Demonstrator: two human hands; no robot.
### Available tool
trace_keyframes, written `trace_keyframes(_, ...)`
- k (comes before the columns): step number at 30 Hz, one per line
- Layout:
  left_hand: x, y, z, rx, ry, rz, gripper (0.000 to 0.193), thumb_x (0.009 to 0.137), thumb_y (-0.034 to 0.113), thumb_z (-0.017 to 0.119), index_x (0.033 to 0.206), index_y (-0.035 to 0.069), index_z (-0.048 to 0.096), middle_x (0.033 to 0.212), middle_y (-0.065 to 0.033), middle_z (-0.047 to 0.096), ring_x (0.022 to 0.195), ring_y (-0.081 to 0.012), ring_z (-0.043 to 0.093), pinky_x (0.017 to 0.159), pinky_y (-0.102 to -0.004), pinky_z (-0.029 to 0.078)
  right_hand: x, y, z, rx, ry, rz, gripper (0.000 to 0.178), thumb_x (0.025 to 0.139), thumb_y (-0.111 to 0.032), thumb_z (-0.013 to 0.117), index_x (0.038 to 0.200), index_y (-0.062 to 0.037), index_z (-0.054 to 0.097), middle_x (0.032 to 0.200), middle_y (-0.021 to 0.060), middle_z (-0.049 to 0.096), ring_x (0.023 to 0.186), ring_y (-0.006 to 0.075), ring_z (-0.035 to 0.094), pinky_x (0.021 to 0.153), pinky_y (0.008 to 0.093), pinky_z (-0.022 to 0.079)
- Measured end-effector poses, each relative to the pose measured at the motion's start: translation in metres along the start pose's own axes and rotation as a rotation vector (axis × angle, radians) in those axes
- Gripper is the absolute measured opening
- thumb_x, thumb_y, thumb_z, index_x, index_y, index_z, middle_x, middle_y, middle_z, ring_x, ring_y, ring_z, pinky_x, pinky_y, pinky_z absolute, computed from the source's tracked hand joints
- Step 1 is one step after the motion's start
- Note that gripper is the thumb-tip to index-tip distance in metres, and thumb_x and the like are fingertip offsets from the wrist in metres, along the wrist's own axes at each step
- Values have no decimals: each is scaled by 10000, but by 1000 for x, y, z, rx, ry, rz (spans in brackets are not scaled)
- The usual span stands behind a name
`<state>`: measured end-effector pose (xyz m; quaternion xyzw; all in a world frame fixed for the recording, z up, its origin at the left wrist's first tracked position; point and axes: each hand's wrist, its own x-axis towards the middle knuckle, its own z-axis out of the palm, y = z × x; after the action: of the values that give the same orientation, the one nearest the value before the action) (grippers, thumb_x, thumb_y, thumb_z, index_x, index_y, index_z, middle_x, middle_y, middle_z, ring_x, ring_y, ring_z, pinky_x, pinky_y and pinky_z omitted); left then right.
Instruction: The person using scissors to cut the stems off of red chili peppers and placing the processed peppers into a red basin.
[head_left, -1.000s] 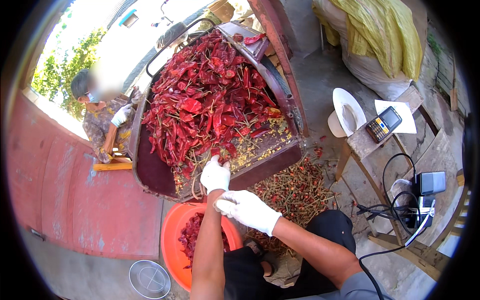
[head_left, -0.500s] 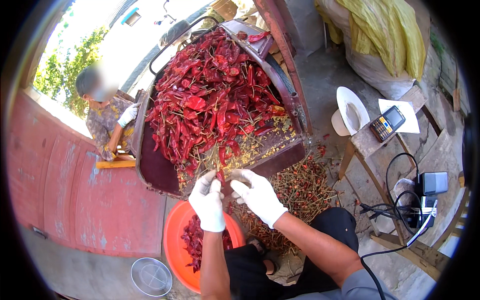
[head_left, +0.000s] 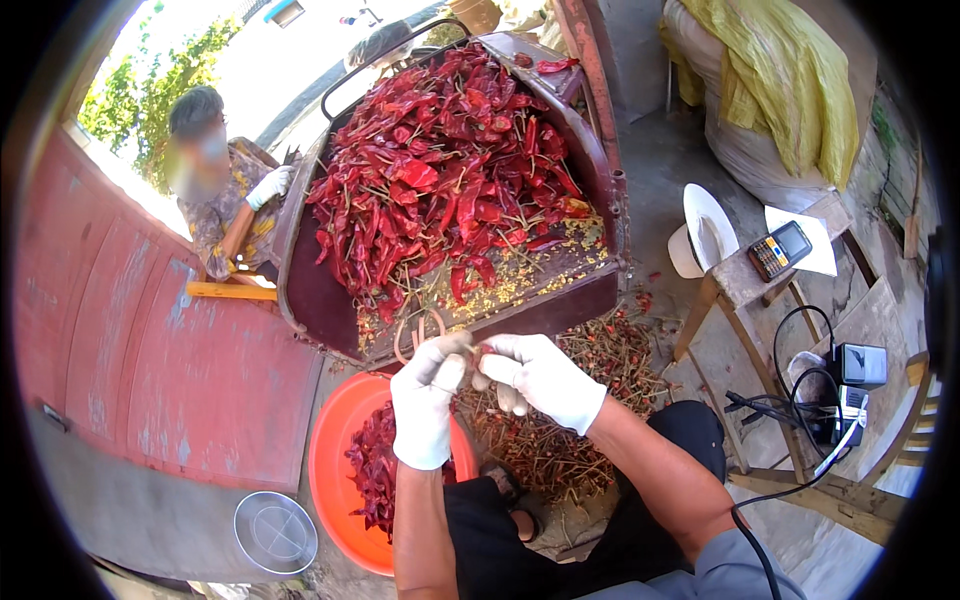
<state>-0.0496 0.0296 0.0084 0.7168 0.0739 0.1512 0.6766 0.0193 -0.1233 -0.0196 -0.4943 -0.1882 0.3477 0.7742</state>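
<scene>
My left hand (head_left: 424, 405), in a white glove, is closed in a pinch just in front of the metal tray's front lip (head_left: 500, 328). My right hand (head_left: 548, 382), gloved the same way, meets it fingertip to fingertip. Between them is a small dried red chili pepper (head_left: 483, 352), mostly hidden by the fingers. Pinkish looped handles (head_left: 418, 335), like those of scissors, show at the tray edge beside my left fingertips. A large heap of dried red chilies (head_left: 430, 180) fills the tray, with yellow seeds (head_left: 520, 275) scattered near its front.
Below stands an orange basin (head_left: 335, 470) holding chilies (head_left: 375, 470). Stems (head_left: 570, 440) cover the floor at right. A round sieve (head_left: 275, 532) lies at left. A co-worker (head_left: 225, 200) sits across the tray's left side. A wooden stool (head_left: 735, 275) bears a handheld device (head_left: 780, 250).
Both hands have drawn slightly back and right, away from the tray lip. The chili between them now shows less. The view has shifted a little, and the co-worker's head has moved.
</scene>
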Motion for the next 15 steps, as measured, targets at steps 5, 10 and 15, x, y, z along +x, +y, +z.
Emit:
trace_keyframes(5,-1,-8,-12,-62,-57,46,236,909,191,723,1035,-7,701,949,-23,663,760,-89,577,712,-253,473,1,4,1,118,-184,101,185,1020,-192,538,960,-37,619,727,-20,573,500,42,484,434,206,380)
trace_keyframes(10,-4,-4,-7,289,-32,117,181,912,143,688,972,-28,685,890,-12,660,710,-86,565,664,-257,463,7,19,-5,-393,-135,-125,213,985,-234,565,941,-35,626,734,66,614,589,181,576,535,329,446)
trace_keyframes(15,-1,-22,-1,411,17,-41,139,942,140,651,938,1,663,806,-17,612,694,-115,530,649,-253,439,7,29,-6,-1222,69,-343,257,922,-302,581,945,-54,639,836,180,672,787,387,656,712,489,507)
